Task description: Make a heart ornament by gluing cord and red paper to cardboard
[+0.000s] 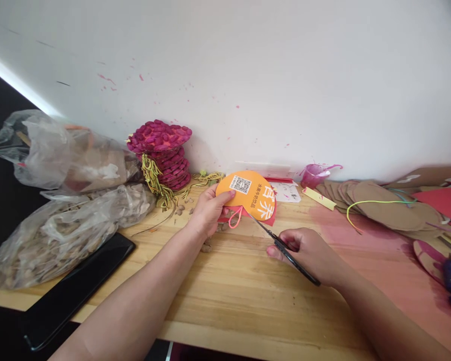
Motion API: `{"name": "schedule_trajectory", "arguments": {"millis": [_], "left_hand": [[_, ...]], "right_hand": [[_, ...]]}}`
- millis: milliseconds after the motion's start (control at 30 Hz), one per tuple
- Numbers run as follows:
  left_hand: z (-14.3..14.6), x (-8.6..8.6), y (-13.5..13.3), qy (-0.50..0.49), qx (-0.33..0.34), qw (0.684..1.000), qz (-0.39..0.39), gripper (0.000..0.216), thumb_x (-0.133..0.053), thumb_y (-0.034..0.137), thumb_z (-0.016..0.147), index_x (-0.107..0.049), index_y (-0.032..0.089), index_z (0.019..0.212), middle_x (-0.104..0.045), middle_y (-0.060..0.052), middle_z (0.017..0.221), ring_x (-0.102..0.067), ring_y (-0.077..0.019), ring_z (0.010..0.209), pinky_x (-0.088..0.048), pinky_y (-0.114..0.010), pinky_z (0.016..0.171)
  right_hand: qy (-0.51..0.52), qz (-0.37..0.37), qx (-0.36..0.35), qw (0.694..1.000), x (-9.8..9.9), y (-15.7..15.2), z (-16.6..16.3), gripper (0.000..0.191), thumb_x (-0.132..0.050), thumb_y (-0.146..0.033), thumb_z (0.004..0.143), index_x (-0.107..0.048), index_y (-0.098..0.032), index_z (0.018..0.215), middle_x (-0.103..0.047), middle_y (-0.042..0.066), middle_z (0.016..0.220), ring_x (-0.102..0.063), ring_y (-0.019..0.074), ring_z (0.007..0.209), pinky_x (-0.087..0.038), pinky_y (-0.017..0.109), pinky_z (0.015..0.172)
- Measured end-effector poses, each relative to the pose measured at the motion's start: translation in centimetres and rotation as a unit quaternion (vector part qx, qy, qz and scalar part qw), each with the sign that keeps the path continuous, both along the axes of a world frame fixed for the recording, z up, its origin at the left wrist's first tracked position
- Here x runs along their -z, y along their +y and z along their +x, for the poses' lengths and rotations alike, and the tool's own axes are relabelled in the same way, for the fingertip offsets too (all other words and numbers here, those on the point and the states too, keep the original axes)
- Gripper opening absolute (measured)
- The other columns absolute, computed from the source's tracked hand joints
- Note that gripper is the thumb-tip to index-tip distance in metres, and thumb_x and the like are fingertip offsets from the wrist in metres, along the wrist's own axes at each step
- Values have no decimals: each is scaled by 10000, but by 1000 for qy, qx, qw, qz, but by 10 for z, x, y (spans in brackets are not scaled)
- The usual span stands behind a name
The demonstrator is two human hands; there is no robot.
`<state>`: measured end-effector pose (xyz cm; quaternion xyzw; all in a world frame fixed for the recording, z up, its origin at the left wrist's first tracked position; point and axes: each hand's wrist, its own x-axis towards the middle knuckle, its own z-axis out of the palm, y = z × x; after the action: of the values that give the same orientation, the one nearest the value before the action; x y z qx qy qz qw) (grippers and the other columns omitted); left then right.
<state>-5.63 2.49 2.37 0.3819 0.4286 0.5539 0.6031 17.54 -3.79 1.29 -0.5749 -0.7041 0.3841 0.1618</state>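
My left hand (209,208) pinches the left edge of an orange round card (244,196) printed with QR codes and white characters. Red paper (271,221) shows behind the card's lower right side. A pink cord loop (234,218) hangs at its lower edge. In my right hand (304,250) is a pair of black-handled scissors (283,244), their blades reaching up to the card's lower edge. Whether the blades are apart there I cannot tell.
Stacked magenta pieces (161,143) and yellow cords (154,180) stand by the wall. Plastic bags (67,225) and a black phone (82,286) lie left. To the right are a pink cup (313,174), brown cardboard pieces (376,203) and a yellow-green cord (376,202).
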Motion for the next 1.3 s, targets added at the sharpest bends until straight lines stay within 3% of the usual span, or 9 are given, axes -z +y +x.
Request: {"name": "schedule_trajectory", "arguments": {"millis": [1067, 1300], "left_hand": [[2, 2, 0, -23, -9, 1000, 10, 357, -822, 314, 635, -649, 128, 885, -620, 22, 633, -364, -18, 393, -256, -154, 362], [3, 4, 0, -25, -16, 1000, 10, 362, -825, 323, 623, -641, 132, 868, -607, 33, 616, -367, -20, 395, -283, -151, 374]], "right_hand": [[4, -26, 8, 1000, -5, 0, -2, 401, -700, -539, 754, -552, -186, 634, -405, -32, 626, -393, 132, 593, -250, 244, 524], [-20, -1, 5, 1000, 0, 1, -1, 391, -693, -532, 764, -559, -188, 633, -432, -34, 619, -400, 133, 591, -255, 247, 527]]}}
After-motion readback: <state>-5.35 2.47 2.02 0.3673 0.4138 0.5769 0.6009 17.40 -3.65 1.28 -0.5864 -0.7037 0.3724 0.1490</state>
